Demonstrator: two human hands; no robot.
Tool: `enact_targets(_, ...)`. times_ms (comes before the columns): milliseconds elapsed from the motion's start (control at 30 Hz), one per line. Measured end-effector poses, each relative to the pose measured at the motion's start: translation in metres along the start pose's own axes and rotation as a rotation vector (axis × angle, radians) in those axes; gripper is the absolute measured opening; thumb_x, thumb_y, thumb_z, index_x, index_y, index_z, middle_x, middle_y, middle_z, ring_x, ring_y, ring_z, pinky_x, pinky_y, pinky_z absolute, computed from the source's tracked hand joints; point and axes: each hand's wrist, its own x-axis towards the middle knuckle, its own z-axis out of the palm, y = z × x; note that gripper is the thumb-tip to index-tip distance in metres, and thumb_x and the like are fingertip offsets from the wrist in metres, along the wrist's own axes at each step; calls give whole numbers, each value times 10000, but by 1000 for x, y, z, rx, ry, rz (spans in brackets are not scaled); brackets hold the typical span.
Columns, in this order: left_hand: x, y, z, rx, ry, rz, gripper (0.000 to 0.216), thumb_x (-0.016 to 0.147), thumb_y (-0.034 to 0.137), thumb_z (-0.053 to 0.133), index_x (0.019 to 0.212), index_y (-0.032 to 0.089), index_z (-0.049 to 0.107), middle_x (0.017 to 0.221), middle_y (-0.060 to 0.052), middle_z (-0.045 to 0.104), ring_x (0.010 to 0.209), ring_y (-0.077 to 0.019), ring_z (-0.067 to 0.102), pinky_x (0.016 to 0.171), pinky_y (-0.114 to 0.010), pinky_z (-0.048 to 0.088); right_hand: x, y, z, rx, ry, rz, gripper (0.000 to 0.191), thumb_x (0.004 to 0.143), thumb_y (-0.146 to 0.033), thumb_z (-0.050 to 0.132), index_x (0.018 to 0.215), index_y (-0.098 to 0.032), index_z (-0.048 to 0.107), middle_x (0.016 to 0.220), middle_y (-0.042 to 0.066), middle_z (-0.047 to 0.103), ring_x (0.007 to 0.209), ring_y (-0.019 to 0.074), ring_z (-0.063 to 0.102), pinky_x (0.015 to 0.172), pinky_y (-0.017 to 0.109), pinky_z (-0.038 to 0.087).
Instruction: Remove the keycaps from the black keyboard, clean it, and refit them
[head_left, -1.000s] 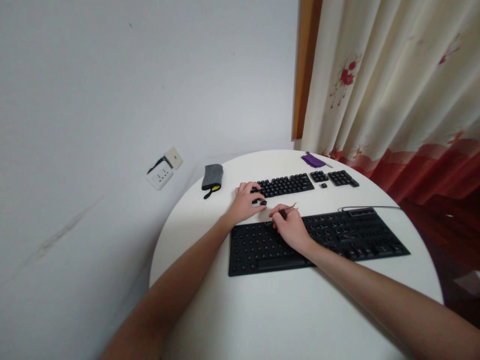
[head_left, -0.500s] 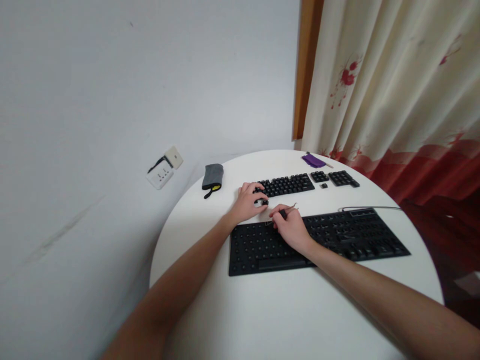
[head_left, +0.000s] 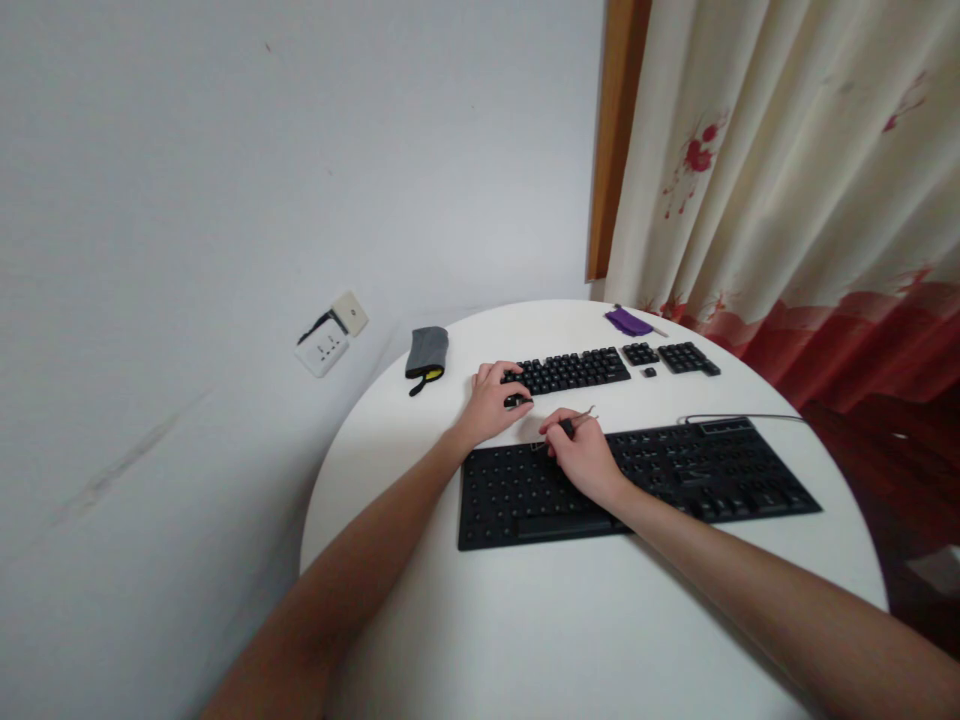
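Black keycaps (head_left: 577,371) stand in rows on the white table, grouped like a keyboard layout. At the left end of these rows, my left hand (head_left: 491,402) has its thumb and fingers curled around a black keycap (head_left: 517,400), partly hidden by the fingers. My right hand (head_left: 581,452) grips a wire keycap puller (head_left: 568,427) with a dark middle; thin wire ends stick out on both sides. It rests over the black keyboard (head_left: 495,500), whose left part shows bare switches without caps. What lies under the right palm is hidden.
A grey pouch (head_left: 427,350) with a black loop lies at the back left. A purple cloth item (head_left: 628,321) lies at the back right. One loose keycap (head_left: 649,372) sits below the small key block. A cable (head_left: 739,415) runs behind the keyboard; the wall flanks the table's left.
My left thumb and the keycap have shifted slightly up and left, closer to the laid-out rows. My right hand stays in place with the puller.
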Motion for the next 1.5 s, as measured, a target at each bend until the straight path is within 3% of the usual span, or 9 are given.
enact_targets(367, -2, -2, 0, -65, -7, 11, 63, 768, 340, 792, 783, 288, 761, 1297, -6, 543, 1199, -265, 419, 1041, -455, 378, 0, 1, 0, -14, -7, 0, 170, 785, -232, 494, 722, -191, 646, 516, -35, 553, 453, 137, 479, 503, 250, 386)
enact_targets(633, -1, -2, 2, -22, -2, -10, 191, 755, 332, 794, 933, 287, 742, 1297, -19, 544, 1190, -271, 425, 1050, -453, 364, 1, 2, 0, -6, -8, -7, 171, 784, -234, 497, 725, -188, 649, 517, -36, 555, 456, 138, 481, 516, 252, 392)
enact_targets(867, 1, 0, 2, 0, 25, -48, 474, 739, 305, 785, 1192, 306, 646, 1269, -28, 557, 1189, -277, 430, 1036, -444, 360, 0, 0, 0, -7, -5, -9, 169, 773, -230, 490, 717, -193, 645, 511, -36, 548, 460, 143, 486, 513, 256, 392)
enact_targets(1500, 2, 0, 5, 39, 6, -111, 561, 739, 339, 765, 1271, 318, 589, 1299, -46, 530, 1203, -307, 415, 989, -461, 361, -1, -3, -1, -15, -9, 9, 165, 764, -228, 491, 714, -190, 643, 518, -33, 552, 457, 138, 485, 501, 255, 384)
